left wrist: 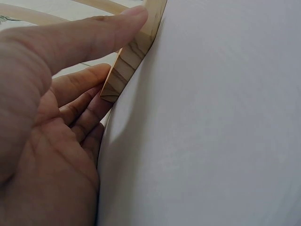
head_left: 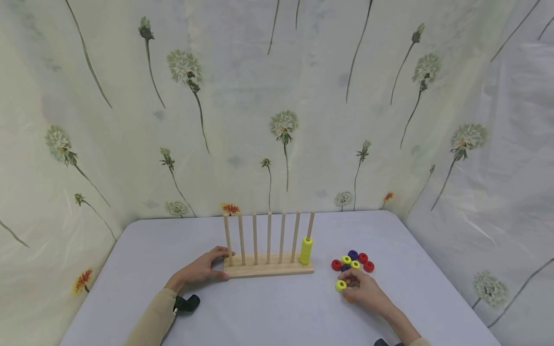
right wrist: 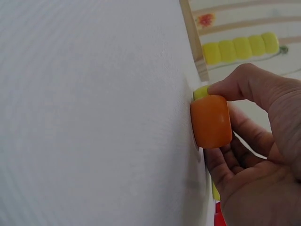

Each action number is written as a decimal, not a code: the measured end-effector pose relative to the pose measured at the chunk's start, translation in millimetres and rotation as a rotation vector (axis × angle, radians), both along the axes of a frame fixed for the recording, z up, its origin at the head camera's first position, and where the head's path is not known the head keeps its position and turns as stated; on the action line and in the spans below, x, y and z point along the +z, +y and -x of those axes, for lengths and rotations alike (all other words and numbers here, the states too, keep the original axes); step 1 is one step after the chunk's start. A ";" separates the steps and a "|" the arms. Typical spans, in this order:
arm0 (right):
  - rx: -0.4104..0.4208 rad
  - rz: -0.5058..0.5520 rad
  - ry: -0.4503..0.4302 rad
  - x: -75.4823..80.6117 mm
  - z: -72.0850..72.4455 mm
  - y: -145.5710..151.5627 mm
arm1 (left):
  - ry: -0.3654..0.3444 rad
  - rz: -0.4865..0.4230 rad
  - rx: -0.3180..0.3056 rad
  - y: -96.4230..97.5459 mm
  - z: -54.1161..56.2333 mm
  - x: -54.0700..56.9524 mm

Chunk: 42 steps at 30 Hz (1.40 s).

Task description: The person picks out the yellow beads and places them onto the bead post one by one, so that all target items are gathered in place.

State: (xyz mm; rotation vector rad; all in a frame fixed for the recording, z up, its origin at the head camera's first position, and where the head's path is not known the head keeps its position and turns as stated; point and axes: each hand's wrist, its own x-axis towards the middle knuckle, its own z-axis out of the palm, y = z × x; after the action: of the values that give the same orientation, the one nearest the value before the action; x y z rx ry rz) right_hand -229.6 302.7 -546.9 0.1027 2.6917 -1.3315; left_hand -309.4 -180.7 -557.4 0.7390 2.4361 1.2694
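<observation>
A wooden peg rack (head_left: 268, 272) stands on the table, its upright rods in a row. Several yellow beads (head_left: 306, 251) are stacked on its rightmost rod. My left hand (head_left: 201, 268) holds the rack's left end, thumb at the front and fingers behind; the wooden end (left wrist: 123, 70) shows between them in the left wrist view. To the right of the rack, my right hand (head_left: 363, 290) pinches a yellow bead (head_left: 341, 285) at table level. An orange bead (right wrist: 211, 121) sits right beside that bead and hides most of it in the right wrist view.
Beyond my right hand lies a loose cluster of red beads (head_left: 369, 266), yellow beads (head_left: 346, 260) and dark blue beads (head_left: 352, 254). The white table (head_left: 268, 312) ends at a flower-printed curtain (head_left: 242, 120) behind the rack.
</observation>
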 end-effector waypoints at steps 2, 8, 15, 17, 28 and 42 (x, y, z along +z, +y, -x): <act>0.006 0.004 0.002 -0.3 0.2 0.5 | -0.003 -0.005 -0.003 0.1 -0.1 0.4; 0.023 -0.001 0.018 0.5 0.2 1.6 | -0.008 -0.003 0.002 -1.4 1.6 0.3; 0.019 0.006 0.021 0.2 1.6 2.7 | -0.004 -0.010 -0.003 -1.3 1.9 -0.2; 0.019 0.006 0.025 -0.4 2.7 3.3 | -0.006 -0.009 0.000 -1.3 1.7 -0.1; 0.014 -0.009 0.055 6.6 7.7 0.1 | -0.024 -0.001 0.021 -0.6 1.5 2.8; 0.093 -0.011 0.177 25.9 15.7 -12.0 | -0.005 -0.016 -0.005 -1.0 0.8 0.5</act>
State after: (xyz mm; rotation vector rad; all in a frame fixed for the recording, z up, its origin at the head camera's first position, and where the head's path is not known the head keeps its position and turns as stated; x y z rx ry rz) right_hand -245.3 290.7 -521.0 -0.1447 2.8084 -1.3581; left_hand -310.1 -181.7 -556.9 0.7454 2.4214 1.2891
